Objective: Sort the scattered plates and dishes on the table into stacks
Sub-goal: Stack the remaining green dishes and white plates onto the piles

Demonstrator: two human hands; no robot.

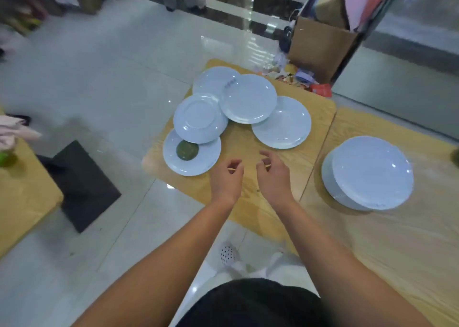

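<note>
Several white plates lie scattered and overlapping on a small wooden table (248,152). The nearest plate (206,160) carries a dark green round patch and lies under an upside-down plate (200,118). Behind are a far plate (213,80), a middle plate (248,98) and a right plate (283,123). A stack of plates (370,172) sits on the adjoining table to the right. My left hand (227,180) and my right hand (273,177) hover side by side just in front of the scattered plates, fingers loosely curled, holding nothing.
A cardboard box (320,46) and litter stand on the floor behind the table. A dark mat (82,185) lies on the tiled floor at left, beside another wooden table (22,197) with a green object. A person's legs show at the far back.
</note>
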